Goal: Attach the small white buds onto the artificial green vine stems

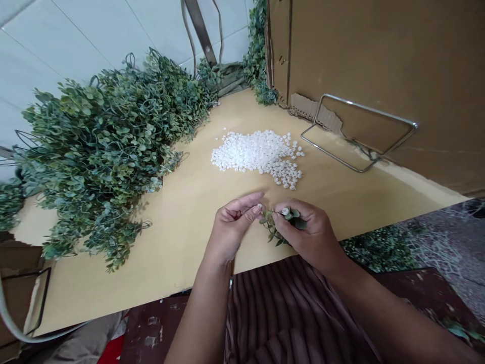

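Note:
My right hand (pixel 308 233) is closed around a small green leafy sprig (pixel 278 225) at the near edge of the table. My left hand (pixel 233 222) pinches a tiny white bead (pixel 259 206) between thumb and fingertips, right beside the sprig's tip. Another small white piece (pixel 285 211) sits on the sprig under my right thumb. A heap of white beads (pixel 259 154) lies on the table just beyond both hands.
A big pile of artificial green foliage (pixel 102 151) covers the left of the tan table (pixel 182 237). A cardboard box (pixel 379 65) stands at the right back, with a bent metal wire frame (pixel 356 136) in front. More greenery (pixel 379 247) lies below the table's right edge.

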{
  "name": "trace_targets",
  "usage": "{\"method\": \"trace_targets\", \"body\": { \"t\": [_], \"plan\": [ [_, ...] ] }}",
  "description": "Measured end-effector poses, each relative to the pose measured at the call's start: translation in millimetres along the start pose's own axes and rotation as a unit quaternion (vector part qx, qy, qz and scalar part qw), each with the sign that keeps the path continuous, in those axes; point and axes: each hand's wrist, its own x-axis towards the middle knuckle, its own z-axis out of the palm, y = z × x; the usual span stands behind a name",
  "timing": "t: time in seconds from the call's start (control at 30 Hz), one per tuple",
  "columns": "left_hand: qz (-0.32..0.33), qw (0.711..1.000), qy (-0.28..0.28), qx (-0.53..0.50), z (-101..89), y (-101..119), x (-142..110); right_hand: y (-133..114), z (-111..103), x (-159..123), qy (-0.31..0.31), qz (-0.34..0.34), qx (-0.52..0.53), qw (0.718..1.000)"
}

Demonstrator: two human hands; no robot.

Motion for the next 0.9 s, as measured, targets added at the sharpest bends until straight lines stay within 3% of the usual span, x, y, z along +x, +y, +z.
{"method": "trace_targets", "body": {
  "t": [0.17, 0.5, 0.9],
  "plan": [
    [-0.012, 1.0, -0.023, 0.015, 1.1, -5.1, 1.5, -0.5, 0.8, -0.9, -0.007, -0.009, -0.015, 1.0],
    [-0.03, 0.999, 0.014, -0.004, 4.0, -3.2, 2.1, -0.2, 2.2, -2.0, 0.003, -0.036, -0.026, 0.999],
    [-0.032, 0.999, 0.016, -0.014, 4.6, -6.5, 3.3, 2.5, 2.9, -2.6, 0.001, -0.037, -0.037, 0.999]
  ]
}}
